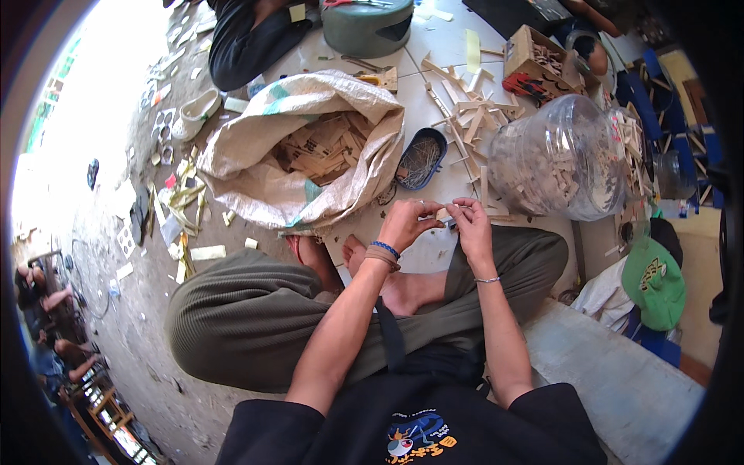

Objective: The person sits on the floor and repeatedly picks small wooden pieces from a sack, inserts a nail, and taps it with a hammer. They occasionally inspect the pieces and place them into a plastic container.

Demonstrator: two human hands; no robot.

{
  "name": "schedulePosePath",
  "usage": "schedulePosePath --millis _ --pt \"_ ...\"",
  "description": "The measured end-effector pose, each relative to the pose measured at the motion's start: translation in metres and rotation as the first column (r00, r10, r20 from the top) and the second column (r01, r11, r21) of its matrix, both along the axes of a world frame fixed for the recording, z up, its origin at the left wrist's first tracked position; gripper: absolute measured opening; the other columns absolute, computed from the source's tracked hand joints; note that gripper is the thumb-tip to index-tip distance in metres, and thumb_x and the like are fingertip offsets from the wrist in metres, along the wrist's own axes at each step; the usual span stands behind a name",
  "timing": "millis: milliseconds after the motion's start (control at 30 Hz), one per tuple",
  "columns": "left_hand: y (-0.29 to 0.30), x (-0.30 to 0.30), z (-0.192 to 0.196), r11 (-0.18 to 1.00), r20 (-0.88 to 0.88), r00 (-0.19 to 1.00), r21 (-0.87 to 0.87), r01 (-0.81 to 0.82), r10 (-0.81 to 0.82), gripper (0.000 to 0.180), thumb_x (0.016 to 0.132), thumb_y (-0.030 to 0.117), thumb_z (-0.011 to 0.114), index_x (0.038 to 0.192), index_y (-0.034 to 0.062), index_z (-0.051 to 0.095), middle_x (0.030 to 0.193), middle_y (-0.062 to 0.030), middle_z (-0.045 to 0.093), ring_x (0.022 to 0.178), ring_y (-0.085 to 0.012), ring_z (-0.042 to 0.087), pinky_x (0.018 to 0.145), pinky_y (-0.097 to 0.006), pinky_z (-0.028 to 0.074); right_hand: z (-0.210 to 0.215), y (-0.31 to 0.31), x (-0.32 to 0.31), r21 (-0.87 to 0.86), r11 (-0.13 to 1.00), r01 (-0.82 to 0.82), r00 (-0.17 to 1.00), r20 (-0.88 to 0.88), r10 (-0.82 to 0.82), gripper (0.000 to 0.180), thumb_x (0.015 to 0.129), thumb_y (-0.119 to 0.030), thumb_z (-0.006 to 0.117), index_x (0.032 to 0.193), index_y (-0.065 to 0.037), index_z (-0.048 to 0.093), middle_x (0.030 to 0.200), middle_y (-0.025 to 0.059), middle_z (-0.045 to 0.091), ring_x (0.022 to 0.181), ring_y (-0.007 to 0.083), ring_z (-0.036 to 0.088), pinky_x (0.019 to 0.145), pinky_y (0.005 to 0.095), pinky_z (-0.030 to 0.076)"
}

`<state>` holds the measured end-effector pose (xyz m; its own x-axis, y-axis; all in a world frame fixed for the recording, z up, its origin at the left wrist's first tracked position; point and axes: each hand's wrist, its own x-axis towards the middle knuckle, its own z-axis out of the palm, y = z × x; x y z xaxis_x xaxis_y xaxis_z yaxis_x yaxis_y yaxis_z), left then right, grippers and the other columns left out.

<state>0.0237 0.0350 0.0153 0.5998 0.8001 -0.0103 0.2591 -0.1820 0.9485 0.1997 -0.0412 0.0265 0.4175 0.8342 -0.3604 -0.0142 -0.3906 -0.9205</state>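
My left hand [407,225] and my right hand [471,232] meet above my crossed legs, fingertips almost touching. Between them is a small pale piece [442,214] that looks like wood, pinched from both sides; my fingers cover most of it. Just beyond my hands sits a dark blue oval tub [421,160] of thin metal pins or nails. To its left a white woven sack [240,174] gapes, with many flat wooden pieces [329,147] inside. Right of the tub, thin wooden sticks [473,116], some joined, lie in a loose pile.
A large clear plastic jar [535,167] with small wooden pieces lies at the right. Behind it stands a box [518,58] of wood bits. A dark green round container [366,31] is at the far side, near another person's leg [232,46]. A green cap [653,283] lies right.
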Motion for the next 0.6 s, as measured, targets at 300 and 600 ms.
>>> schedulePosePath --millis 300,600 --pt "0.0005 -0.0007 -0.0030 0.998 -0.011 1.000 -0.070 0.006 -0.007 0.041 0.082 0.022 0.089 0.117 0.0053 0.078 0.090 -0.0171 0.077 0.086 -0.0257 0.078 0.077 -0.036 0.060 -0.0025 -0.0002 0.0006 0.023 1.000 0.001 0.999 -0.033 0.000 0.028 0.100 -0.020 0.076 0.116 -0.002 0.063 0.089 -0.0007 0.072 0.073 0.0024 0.056 0.064 0.0199 0.043" --pt "-0.0005 -0.0014 -0.0023 0.999 0.038 0.999 -0.053 -0.008 0.010 0.041 0.083 0.024 0.089 0.118 0.0069 0.078 0.089 -0.0166 0.077 0.081 -0.0269 0.076 0.075 -0.037 0.060 -0.0031 -0.0011 0.0024 0.031 1.000 -0.004 0.999 -0.033 0.005 0.029 0.099 -0.021 0.077 0.115 -0.001 0.063 0.087 -0.0004 0.072 0.074 0.0032 0.056 0.066 0.0210 0.045"
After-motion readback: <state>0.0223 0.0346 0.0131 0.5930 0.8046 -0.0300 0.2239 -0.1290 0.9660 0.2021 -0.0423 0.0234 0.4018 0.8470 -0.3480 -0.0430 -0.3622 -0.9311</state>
